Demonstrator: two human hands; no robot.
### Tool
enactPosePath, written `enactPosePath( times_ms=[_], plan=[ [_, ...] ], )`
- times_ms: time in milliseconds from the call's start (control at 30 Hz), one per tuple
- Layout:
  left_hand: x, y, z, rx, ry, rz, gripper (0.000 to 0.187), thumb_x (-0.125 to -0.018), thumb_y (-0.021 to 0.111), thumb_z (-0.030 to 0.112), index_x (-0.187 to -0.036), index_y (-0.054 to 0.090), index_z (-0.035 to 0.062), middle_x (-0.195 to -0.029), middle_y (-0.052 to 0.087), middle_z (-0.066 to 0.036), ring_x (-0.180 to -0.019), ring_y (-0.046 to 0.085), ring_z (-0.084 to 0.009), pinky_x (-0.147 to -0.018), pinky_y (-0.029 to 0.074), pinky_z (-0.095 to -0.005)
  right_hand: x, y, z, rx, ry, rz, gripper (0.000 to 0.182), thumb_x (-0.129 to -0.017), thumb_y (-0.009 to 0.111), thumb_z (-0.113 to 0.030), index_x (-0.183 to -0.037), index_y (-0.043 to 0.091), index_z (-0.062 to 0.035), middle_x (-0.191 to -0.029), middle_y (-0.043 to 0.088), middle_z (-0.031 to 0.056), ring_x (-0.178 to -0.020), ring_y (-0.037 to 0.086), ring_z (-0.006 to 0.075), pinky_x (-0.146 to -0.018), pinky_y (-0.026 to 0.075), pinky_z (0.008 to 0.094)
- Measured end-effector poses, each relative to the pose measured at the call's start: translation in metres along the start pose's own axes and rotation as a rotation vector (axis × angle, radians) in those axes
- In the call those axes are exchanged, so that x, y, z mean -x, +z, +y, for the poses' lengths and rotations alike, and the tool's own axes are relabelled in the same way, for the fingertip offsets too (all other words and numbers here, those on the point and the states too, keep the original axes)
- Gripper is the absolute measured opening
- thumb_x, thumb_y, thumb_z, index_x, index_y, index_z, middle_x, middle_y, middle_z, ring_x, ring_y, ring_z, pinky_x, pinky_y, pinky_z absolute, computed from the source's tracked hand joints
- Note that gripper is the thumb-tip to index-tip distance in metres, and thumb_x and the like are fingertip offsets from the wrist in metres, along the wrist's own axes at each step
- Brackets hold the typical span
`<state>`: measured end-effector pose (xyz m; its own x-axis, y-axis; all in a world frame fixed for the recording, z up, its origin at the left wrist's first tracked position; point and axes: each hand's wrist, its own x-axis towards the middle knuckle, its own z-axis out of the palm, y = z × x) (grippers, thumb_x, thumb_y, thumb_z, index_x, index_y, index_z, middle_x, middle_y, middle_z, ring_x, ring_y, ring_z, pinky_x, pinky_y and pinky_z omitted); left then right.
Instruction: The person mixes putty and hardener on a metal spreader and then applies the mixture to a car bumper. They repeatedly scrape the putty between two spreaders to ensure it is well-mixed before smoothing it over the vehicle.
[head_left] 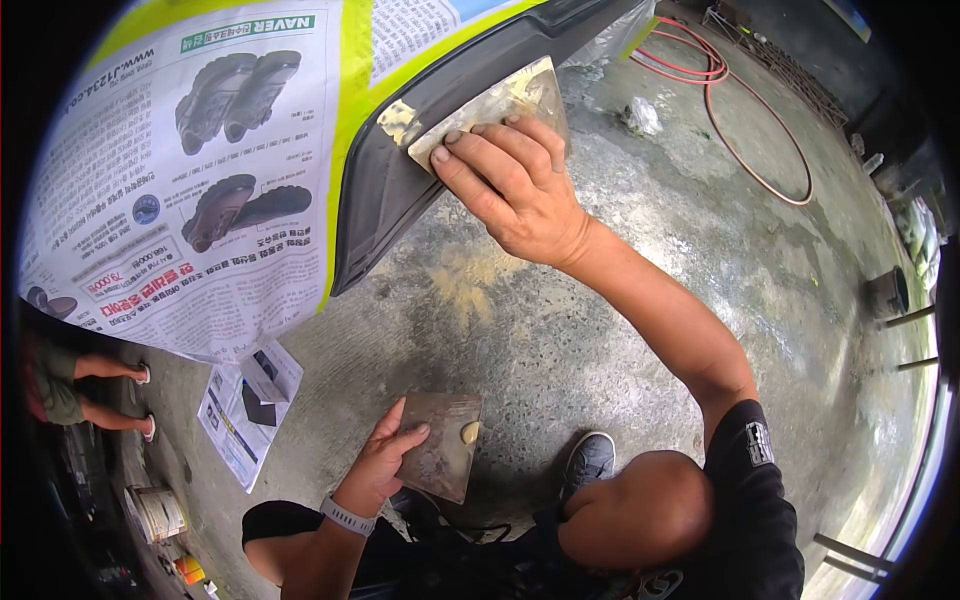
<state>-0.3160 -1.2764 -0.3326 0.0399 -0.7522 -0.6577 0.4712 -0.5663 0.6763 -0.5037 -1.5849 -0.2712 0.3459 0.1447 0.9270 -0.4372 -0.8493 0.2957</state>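
Near twelve o'clock in the view, the right hand (pixel 515 190) holds a broad, thin spreader (pixel 537 92) against a dark panel (pixel 385 200), its fingertips laid along the near face; the grip on the far side is hidden. At seven o'clock, the left hand (pixel 376 462) grips a flat square plate (pixel 438 468), thumb on top, the other fingers mostly hidden beneath, with a small blob of paste (pixel 469 432) toward the plate's two o'clock edge. Both tools look light. The spreader is probably springy, so fingers spread wide across its face should share pressure evenly, while a pinch at one corner would let it twist. Its face is smeared with pale residue and may feel slick; the cleaner hold is likely well back from the working edge. The plate seems stiffer and is best taken by its nine o'clock side, kept level, since the paste looks soft and could slide or smear. A pale patch (pixel 398 120) lies on the panel at the spreader's nine o'clock; it is likely soft too and easily marked. Printed newspaper (pixel 150 190) at ten o'clock would probably tear if caught.
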Motion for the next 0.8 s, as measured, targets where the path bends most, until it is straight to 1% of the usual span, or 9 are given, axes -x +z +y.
enactPosePath(
  times_ms=[33,267,367,433,467,500,667,800],
  plan=[
    [0.0,0.0,0.0,-0.001,0.0,0.0,0.057,-0.1,0.06,0.0,-0.154,0.045,0.0091,-0.133,0.066,-0.008,-0.118,0.066,-0.0191,-0.101,0.055,-0.0376,-0.002,0.001,0.0,0.012,-0.007,0.02,0.045,-0.086,0.065,-0.013,-0.13,0.065,-0.0146,-0.129,0.06,0.0011,-0.118,0.054,0.0203,-0.103,0.044,0.0418],
    [-0.002,-0.003,-0.002,0.01,0.001,-0.014,0.058,-0.1,0.06,0.001,-0.155,0.044,0.0095,-0.133,0.066,-0.008,-0.118,0.066,-0.0191,-0.1,0.055,-0.0377,-0.01,0.005,0.0,0.026,-0.027,0.041,0.046,-0.085,0.065,-0.013,-0.13,0.065,-0.0152,-0.129,0.059,0.0,-0.118,0.054,0.0201,-0.104,0.044,0.0424],
    [-0.003,-0.005,-0.003,0.011,-0.001,-0.019,0.058,-0.1,0.06,0.001,-0.155,0.044,0.0096,-0.133,0.066,-0.008,-0.118,0.066,-0.0192,-0.1,0.055,-0.0377,-0.001,0.006,-0.001,0.049,-0.031,0.01,0.046,-0.085,0.064,-0.013,-0.13,0.065,-0.0156,-0.129,0.059,0.0,-0.118,0.054,0.0205,-0.104,0.043,0.0429],
    [-0.004,-0.007,-0.004,0.009,-0.005,-0.021,0.059,-0.1,0.06,0.0,-0.155,0.044,0.0097,-0.133,0.066,-0.008,-0.118,0.066,-0.0193,-0.1,0.055,-0.0378,0.006,0.0,-0.002,0.02,-0.009,-0.074,0.046,-0.085,0.064,-0.013,-0.131,0.064,-0.016,-0.129,0.059,0.0002,-0.118,0.054,0.0209,-0.105,0.042,0.0435],
    [-0.004,-0.007,-0.005,0.009,-0.006,-0.005,0.06,-0.1,0.059,-0.001,-0.156,0.042,0.0095,-0.135,0.064,-0.01,-0.12,0.066,-0.0214,-0.1,0.056,-0.0398,0.008,0.0,-0.002,0.021,-0.01,-0.074,0.046,-0.085,0.064,-0.013,-0.131,0.064,-0.016,-0.129,0.059,0.0002,-0.118,0.054,0.0209,-0.105,0.042,0.0435],
    [-0.005,-0.008,-0.006,0.01,-0.009,0.012,0.061,-0.1,0.057,-0.003,-0.158,0.04,0.0093,-0.138,0.063,-0.012,-0.121,0.066,-0.0235,-0.1,0.058,-0.0418,0.009,-0.001,-0.002,0.008,0.002,-0.042,0.047,-0.085,0.064,-0.013,-0.131,0.065,-0.0159,-0.129,0.059,0.0004,-0.118,0.054,0.021,-0.105,0.042,0.0434],
    [-0.006,-0.009,-0.006,0.021,-0.022,0.006,0.062,-0.1,0.057,-0.003,-0.158,0.039,0.0092,-0.136,0.063,-0.012,-0.119,0.067,-0.0235,-0.1,0.057,-0.0419,-0.001,0.005,0.008,0.005,-0.003,0.053,0.048,-0.084,0.063,-0.012,-0.132,0.065,-0.0157,-0.129,0.06,0.0012,-0.117,0.055,0.0205,-0.105,0.043,0.0426],
    [-0.006,-0.008,-0.006,0.029,-0.018,0.004,0.062,-0.1,0.058,-0.003,-0.157,0.04,0.0097,-0.136,0.064,-0.012,-0.118,0.067,-0.0231,-0.1,0.057,-0.0418,-0.006,0.011,0.011,0.006,0.002,0.048,0.048,-0.084,0.064,-0.011,-0.131,0.064,-0.0159,-0.129,0.06,0.001,-0.117,0.055,0.0207,-0.104,0.043,0.0425]
  ],
)
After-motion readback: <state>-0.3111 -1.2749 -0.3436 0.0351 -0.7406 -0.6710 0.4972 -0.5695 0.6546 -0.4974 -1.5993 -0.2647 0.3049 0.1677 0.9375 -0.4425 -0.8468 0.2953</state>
